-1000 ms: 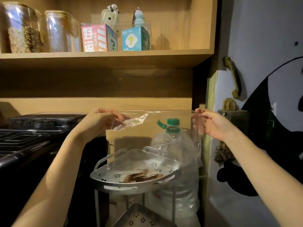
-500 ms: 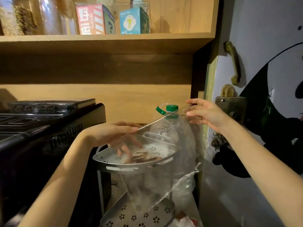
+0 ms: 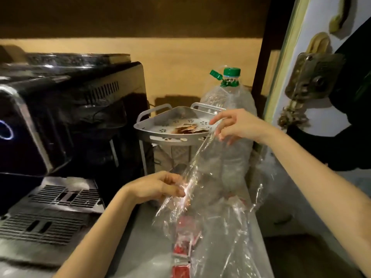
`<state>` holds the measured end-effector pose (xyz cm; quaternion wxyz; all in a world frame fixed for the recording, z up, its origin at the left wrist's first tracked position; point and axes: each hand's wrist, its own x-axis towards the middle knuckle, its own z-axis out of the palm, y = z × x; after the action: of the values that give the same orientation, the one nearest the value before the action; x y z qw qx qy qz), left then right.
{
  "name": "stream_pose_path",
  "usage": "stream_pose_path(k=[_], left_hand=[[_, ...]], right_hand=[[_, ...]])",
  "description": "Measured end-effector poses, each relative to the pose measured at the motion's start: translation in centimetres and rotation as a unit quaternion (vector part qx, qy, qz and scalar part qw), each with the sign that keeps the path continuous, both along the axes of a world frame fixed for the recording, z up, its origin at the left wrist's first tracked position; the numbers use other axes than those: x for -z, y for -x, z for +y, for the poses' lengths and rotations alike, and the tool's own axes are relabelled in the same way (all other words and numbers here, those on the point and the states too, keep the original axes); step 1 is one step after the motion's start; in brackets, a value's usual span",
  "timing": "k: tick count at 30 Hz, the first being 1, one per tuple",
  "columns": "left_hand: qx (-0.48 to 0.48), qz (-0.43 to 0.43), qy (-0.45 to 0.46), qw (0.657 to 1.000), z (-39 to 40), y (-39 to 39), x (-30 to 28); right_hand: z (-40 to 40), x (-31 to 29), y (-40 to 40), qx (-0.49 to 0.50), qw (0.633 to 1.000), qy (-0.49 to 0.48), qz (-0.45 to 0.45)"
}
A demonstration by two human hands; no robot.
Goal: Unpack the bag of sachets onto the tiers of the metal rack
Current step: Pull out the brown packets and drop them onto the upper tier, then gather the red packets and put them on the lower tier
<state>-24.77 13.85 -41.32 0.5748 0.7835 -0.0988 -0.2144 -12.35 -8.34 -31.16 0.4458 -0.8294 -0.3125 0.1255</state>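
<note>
A clear plastic bag (image 3: 212,213) stretches between both my hands above the counter. My left hand (image 3: 160,186) pinches its crumpled lower left edge. My right hand (image 3: 234,125) pinches its upper edge next to the metal rack's top tier (image 3: 160,127). Several brown sachets (image 3: 188,129) lie on that top tier. Red and white sachets (image 3: 183,245) show through the bag's lower part near the frame's bottom. The rack's lower tiers are mostly hidden behind the bag.
A black coffee machine (image 3: 66,121) with a grated drip tray (image 3: 46,213) stands at the left. A large clear bottle with a green cap (image 3: 230,93) stands just behind and right of the rack. At the right is a door with a brass lock (image 3: 309,75).
The camera has tilted down. Both hands have lowered the bag; my left hand came off the top tier down to the counter side, and my right hand dropped to the tier's right edge.
</note>
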Motion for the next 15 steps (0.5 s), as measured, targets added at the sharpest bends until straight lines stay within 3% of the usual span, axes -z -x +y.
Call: stream_pose_path(k=[7, 15], left_hand=[[-0.090, 0.117, 0.030, 0.989, 0.4, 4.3, 6.9], [-0.312, 0.083, -0.073, 0.943, 0.1, 8.2, 11.1]], right_hand=[[4.1, 6.0, 2.5, -0.068, 0.990, 0.120, 0.003], [9.8, 12.7, 3.5, -0.043, 0.995, 0.063, 0.064]])
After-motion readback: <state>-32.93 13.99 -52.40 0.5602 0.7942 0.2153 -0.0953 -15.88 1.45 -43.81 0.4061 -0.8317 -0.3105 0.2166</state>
